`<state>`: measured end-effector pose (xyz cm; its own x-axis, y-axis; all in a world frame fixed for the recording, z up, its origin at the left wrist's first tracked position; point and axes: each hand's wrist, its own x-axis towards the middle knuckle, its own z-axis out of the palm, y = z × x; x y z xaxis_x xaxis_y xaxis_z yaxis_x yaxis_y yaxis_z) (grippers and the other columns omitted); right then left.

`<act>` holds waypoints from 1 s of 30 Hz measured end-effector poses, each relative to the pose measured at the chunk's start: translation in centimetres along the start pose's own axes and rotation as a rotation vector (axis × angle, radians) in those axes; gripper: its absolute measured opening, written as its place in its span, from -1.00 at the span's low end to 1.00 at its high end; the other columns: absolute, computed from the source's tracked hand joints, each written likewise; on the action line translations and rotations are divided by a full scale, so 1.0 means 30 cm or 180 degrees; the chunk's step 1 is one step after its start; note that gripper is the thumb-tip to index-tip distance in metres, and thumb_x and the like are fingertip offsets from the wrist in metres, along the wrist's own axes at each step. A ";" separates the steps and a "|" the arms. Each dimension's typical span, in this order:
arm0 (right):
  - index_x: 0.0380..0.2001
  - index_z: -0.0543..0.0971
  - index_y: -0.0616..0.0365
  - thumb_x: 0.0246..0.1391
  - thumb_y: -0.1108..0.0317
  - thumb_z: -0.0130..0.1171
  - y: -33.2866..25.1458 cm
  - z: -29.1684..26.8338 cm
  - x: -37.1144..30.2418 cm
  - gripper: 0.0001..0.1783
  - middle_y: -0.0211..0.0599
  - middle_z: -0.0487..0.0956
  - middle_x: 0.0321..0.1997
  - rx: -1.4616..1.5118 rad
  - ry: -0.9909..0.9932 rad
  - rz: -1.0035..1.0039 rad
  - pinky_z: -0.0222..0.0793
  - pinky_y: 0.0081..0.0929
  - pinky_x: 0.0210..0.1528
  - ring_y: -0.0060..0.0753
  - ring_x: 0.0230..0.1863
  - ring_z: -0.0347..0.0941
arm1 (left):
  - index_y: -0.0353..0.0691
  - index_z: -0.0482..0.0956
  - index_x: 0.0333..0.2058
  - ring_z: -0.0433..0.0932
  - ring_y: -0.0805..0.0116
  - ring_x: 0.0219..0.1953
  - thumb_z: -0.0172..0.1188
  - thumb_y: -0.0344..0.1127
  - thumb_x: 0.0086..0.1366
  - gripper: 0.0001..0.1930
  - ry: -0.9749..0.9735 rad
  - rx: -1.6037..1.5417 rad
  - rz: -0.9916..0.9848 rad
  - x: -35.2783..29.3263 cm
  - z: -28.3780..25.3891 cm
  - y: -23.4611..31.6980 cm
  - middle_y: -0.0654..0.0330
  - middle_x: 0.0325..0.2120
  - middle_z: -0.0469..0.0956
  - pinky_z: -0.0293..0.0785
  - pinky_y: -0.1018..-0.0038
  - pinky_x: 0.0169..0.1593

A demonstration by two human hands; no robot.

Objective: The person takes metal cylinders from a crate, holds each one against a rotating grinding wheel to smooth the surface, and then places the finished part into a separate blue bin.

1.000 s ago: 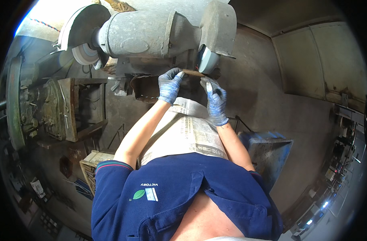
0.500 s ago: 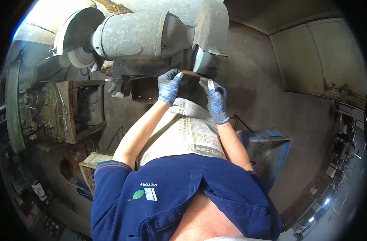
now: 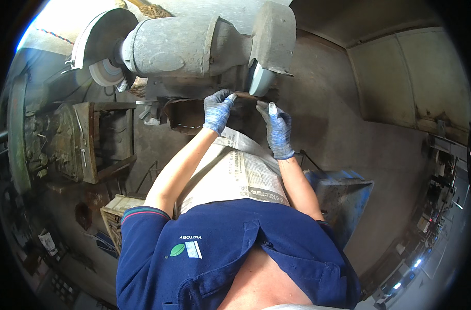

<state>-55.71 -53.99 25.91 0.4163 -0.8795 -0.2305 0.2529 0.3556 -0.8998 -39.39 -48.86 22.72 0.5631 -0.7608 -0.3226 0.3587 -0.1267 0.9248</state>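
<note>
A grey bench grinder (image 3: 173,46) stands in front of me, with a pale wheel (image 3: 261,81) showing below its right guard. Just under that wheel lies a thin brownish bar (image 3: 246,95), spanning the gap between my hands. My left hand (image 3: 218,111), in a blue and grey knitted glove, pinches the bar's left end. In a matching glove, my right hand (image 3: 278,129) has its fingertips drawn together at the right end; its exact hold is partly lost against the dark background. Whether the bar touches the wheel, I cannot tell.
Another whitish wheel (image 3: 106,73) sits at the grinder's left. Below the grinder is a dark, rough-edged opening (image 3: 186,114). Newspaper (image 3: 230,173) covers my lap. A blue-edged metal bin (image 3: 344,199) stands at my right, a wooden box (image 3: 114,209) and old machinery (image 3: 54,139) at my left.
The view has shifted very slightly. Both hands keep their grip on the bar beneath the right wheel, with hardly any movement.
</note>
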 end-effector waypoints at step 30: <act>-0.21 0.58 0.25 -0.06 0.46 0.19 -0.158 0.045 -0.159 -0.72 -0.12 0.49 -0.06 -0.2019 -0.0572 -0.2028 0.27 -0.35 0.09 -0.19 0.05 0.38 | -0.43 0.51 -0.23 0.52 0.55 -0.38 0.14 -0.50 0.19 -0.83 -0.0775 -0.0157 0.0281 -0.188 -0.074 0.149 0.20 -0.43 0.57 0.47 0.63 -0.29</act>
<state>-57.72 -51.05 31.79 0.5054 -0.7684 0.3925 -0.0236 -0.4671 -0.8839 -39.32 -43.73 28.23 0.4001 -0.8991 -0.1775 0.3554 -0.0263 0.9344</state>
